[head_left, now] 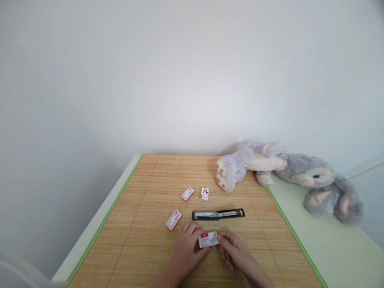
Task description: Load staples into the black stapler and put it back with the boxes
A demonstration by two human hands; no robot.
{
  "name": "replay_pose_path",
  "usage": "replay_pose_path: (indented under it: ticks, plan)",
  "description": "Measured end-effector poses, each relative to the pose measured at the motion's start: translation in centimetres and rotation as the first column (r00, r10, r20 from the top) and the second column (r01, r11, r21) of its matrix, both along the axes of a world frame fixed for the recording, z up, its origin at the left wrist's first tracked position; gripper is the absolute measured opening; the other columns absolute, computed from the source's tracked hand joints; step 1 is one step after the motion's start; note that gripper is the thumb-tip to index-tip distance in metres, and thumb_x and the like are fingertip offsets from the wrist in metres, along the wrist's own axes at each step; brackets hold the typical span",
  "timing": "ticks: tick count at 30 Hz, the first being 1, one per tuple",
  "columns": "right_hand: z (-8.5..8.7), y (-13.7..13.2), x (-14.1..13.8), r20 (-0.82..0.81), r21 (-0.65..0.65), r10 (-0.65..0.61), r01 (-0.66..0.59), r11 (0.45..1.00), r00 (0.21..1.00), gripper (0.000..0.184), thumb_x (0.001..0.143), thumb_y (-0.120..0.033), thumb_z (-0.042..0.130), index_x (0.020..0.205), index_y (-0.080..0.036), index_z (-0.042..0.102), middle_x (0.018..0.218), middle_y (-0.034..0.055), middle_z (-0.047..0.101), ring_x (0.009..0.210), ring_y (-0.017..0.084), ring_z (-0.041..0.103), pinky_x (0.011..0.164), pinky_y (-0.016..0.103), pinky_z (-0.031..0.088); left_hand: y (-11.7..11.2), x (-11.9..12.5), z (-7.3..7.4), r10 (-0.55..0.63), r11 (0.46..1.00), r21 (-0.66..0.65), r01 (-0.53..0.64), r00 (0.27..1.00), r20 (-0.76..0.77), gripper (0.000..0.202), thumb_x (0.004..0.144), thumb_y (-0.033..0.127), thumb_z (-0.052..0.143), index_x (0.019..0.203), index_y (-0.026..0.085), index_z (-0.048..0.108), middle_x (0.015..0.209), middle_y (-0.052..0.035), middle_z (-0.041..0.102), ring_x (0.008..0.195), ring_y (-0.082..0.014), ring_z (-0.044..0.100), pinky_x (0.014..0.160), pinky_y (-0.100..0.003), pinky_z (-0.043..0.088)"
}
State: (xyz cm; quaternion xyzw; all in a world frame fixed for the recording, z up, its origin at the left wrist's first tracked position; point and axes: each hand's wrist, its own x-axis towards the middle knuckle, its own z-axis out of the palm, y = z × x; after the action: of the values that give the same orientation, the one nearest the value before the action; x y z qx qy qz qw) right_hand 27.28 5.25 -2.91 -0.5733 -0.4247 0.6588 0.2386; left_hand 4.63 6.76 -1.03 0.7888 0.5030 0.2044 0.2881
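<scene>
Between both hands on the near part of the bamboo mat point(144, 240): small red-and-white box point(209, 239). Grasped at left end by fingers and thumb of left hand point(188, 243), pinched at right end by fingertips of right hand point(235, 251). Likely light, stiff card, slightly slick, crushable; best taken lightly by short ends. Covered: ends, underside, contents; print mostly unreadable. Cannot tell whether lifted. Partly hidden: right hand's lower fingers. Just beyond: black stapler point(218, 215), opened out. Around and past it: three similar boxes point(174, 220), closed-looking. Back right: plush rabbit point(264, 162), blurred at ears.
</scene>
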Motion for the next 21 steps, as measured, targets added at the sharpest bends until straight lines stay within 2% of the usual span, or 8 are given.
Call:
replay_pose_path:
  ticks: [3, 6, 8, 10, 12, 14, 18, 21]
  plan:
    - [-0.1, 0.5, 0.7, 0.183, 0.191, -0.023, -0.012, 0.982, 0.983, 0.055, 0.086, -0.073, 0.054, 0.099, -0.020, 0.064, 0.060, -0.0061, 0.053, 0.045, 0.010, 0.045, 0.047, 0.024, 0.032, 0.3, -0.4, -0.4, -0.001, 1.000, -0.006, 0.001, 1.000, 0.029, 0.046, 0.078, 0.036, 0.084, 0.120, 0.032, 0.064, 0.122, -0.0029, 0.064, 0.116, -0.0271, 0.057, 0.100, -0.041, 0.046]
    - [0.5, 0.9, 1.3, 0.403, 0.360, 0.004, -0.163, 0.919, 0.915, 0.047, 0.084, -0.050, 0.069, 0.122, -0.022, 0.066, 0.065, -0.0046, 0.058, 0.061, 0.015, 0.057, 0.059, 0.026, 0.038, 0.1, -1.4, -0.7, -0.002, 1.000, -0.020, 0.003, 0.999, 0.048, 0.048, 0.077, 0.036, 0.084, 0.121, 0.031, 0.064, 0.123, -0.0036, 0.064, 0.115, -0.0269, 0.058, 0.099, -0.040, 0.047]
    - [1.0, 1.1, 1.2, 0.519, 0.366, 0.080, -0.306, 0.879, 0.851, 0.055, 0.082, -0.038, 0.071, 0.135, -0.028, 0.063, 0.069, -0.0040, 0.064, 0.066, 0.017, 0.060, 0.062, 0.027, 0.037, 0.2, -2.0, -0.8, -0.015, 0.999, -0.030, 0.016, 0.999, 0.051, 0.040, 0.080, 0.034, 0.082, 0.116, 0.031, 0.066, 0.118, -0.0031, 0.065, 0.112, -0.0258, 0.059, 0.097, -0.039, 0.048]
    - [1.4, 1.3, 1.0, 0.598, 0.350, 0.121, -0.394, 0.850, 0.793, 0.048, 0.083, -0.032, 0.069, 0.131, -0.032, 0.066, 0.072, -0.0031, 0.067, 0.068, 0.017, 0.062, 0.063, 0.027, 0.036, 0.4, -2.8, -0.9, -0.011, 0.999, -0.031, 0.012, 0.999, 0.049, 0.034, 0.082, 0.034, 0.080, 0.113, 0.031, 0.068, 0.115, -0.0029, 0.066, 0.111, -0.0250, 0.061, 0.097, -0.039, 0.048]
    - [1.6, 1.5, 1.1, 0.641, 0.342, 0.118, -0.420, 0.841, 0.759, 0.040, 0.084, -0.029, 0.068, 0.123, -0.032, 0.070, 0.072, -0.0029, 0.068, 0.069, 0.017, 0.063, 0.064, 0.027, 0.035, 0.6, -3.5, -0.9, 0.006, 1.000, -0.025, -0.005, 0.999, 0.041, 0.031, 0.082, 0.033, 0.080, 0.111, 0.030, 0.068, 0.114, -0.0028, 0.067, 0.111, -0.0250, 0.061, 0.098, -0.039, 0.049]
    - [1.8, 1.6, 1.3, 0.639, 0.343, 0.116, -0.416, 0.842, 0.760, 0.043, 0.083, -0.028, 0.069, 0.126, -0.031, 0.068, 0.072, -0.0035, 0.067, 0.069, 0.018, 0.063, 0.064, 0.026, 0.036, 0.6, -4.1, -0.9, 0.021, 1.000, -0.007, -0.020, 0.999, 0.032, 0.034, 0.081, 0.033, 0.080, 0.112, 0.031, 0.067, 0.117, -0.0029, 0.067, 0.113, -0.0258, 0.062, 0.100, -0.041, 0.049]
    - [3.0, 2.4, 0.6, 0.547, 0.410, 0.068, -0.338, 0.847, 0.834, 0.052, 0.089, -0.036, 0.064, 0.140, -0.029, 0.058, 0.070, -0.0045, 0.064, 0.067, 0.018, 0.062, 0.064, 0.026, 0.039, 0.3, -4.2, -1.2, 0.042, 0.996, 0.078, -0.043, 0.999, 0.015, 0.064, 0.074, 0.042, 0.086, 0.132, 0.034, 0.059, 0.141, -0.0046, 0.058, 0.132, -0.0306, 0.052, 0.112, -0.047, 0.043]
    - [4.0, 3.6, -1.7, 0.519, 0.455, -0.015, -0.261, 0.851, 0.855, 0.042, 0.096, -0.045, 0.054, 0.132, -0.025, 0.064, 0.068, -0.0031, 0.064, 0.066, 0.019, 0.061, 0.063, 0.028, 0.040, 0.0, -3.1, -1.5, 0.054, 0.993, 0.110, -0.051, 0.998, -0.022, 0.074, 0.077, 0.049, 0.082, 0.142, 0.035, 0.051, 0.152, -0.0051, 0.051, 0.139, -0.0323, 0.045, 0.118, -0.051, 0.036]
